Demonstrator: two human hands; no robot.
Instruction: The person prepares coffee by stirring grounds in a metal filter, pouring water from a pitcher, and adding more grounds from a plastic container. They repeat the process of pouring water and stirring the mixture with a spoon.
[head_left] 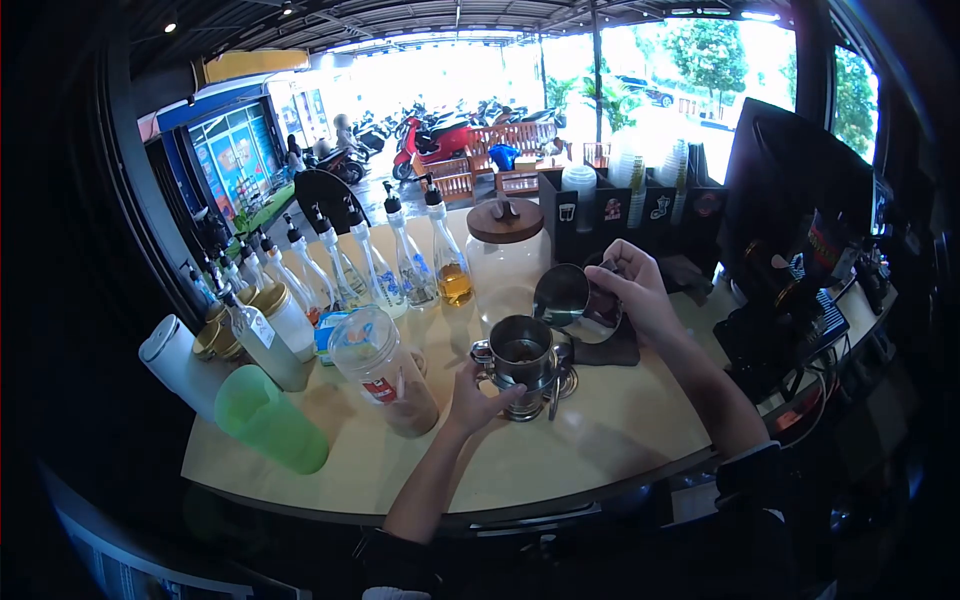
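Observation:
My right hand (635,290) is closed on a shiny metal pitcher (563,296), which is tilted to the left with its mouth toward a metal cup (521,350). My left hand (478,400) is closed against the left side of this cup, near its handle, with the thumb across the lower front. Inside the cup there is something dark. A thin metal utensil (554,398) stands just right of the cup's base. Close to my left hand is a clear plastic tumbler (383,370) with a red label and brown contents. Whether liquid runs from the pitcher is hard to make out.
Pump bottles (400,250) line the back left of the counter (480,475). A green pitcher (270,420) stands front left. Behind the cup is a glass jar (505,265) with a wooden lid. A black cup holder (640,215) and dark monitor (800,180) stand at right.

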